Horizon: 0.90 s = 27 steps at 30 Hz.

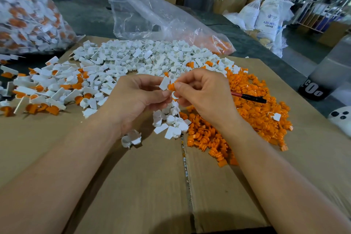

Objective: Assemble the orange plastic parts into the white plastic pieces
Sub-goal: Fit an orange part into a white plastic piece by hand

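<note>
Spreading over the far side of the cardboard surface [133, 186] is a broad heap of white pieces [144, 59]. A heap of orange parts [256, 116] lies to the right and joined white-and-orange pieces [43, 89] lie to the left. Above the middle, the left hand [136, 99] pinches a single white piece [164, 83] between thumb and curled fingers. The right hand [205, 94], fingers curled, pinches a single orange part [171, 87] that touches it.

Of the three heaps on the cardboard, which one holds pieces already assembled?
The left heap: its white pieces carry orange inserts. The middle heap is mostly plain white pieces, and the right heap, by the pen, is loose orange parts.
</note>
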Motion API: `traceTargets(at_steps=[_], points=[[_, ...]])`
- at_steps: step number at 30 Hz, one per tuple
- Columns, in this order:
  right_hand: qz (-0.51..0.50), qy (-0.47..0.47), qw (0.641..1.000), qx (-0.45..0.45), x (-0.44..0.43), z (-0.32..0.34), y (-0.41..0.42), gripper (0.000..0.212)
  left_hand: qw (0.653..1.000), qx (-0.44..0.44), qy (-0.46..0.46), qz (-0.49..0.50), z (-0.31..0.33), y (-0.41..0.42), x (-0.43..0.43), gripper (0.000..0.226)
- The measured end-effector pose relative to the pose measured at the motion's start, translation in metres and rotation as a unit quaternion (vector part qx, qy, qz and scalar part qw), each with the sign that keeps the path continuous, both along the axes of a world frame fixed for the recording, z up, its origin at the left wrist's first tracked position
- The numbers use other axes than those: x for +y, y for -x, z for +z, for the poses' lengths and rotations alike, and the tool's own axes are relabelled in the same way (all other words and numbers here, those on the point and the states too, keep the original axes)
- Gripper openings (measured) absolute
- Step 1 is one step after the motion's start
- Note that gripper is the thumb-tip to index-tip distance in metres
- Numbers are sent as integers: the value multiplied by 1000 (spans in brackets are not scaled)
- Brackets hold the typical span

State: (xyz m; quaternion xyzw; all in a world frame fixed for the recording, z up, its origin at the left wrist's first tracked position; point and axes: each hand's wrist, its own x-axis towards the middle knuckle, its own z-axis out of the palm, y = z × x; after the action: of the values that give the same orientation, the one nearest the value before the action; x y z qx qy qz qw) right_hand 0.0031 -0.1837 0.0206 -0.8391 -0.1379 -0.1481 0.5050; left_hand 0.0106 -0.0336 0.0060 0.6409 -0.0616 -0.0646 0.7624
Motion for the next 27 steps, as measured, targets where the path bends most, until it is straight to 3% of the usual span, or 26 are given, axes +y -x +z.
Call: traceTargets(at_steps=[4,13,17,24,27], points=[[-27,53,998,-21,0,-2,-1,24,999,-29,-12,11,0,2,-1,22],[-52,154,985,-59,0,-3,-1,29,969,-173,-161,73,-1,7,-5,29],[-31,141,989,-11,0,-1,0,24,950,-214,-204,95,-3,11,-9,32],[15,88,995,50,2,-3,-1,36,953,-224,-172,107,-4,12,-9,27],[19,104,994,36,4,-3,0,35,954,-222,-165,117,-4,12,-9,25]])
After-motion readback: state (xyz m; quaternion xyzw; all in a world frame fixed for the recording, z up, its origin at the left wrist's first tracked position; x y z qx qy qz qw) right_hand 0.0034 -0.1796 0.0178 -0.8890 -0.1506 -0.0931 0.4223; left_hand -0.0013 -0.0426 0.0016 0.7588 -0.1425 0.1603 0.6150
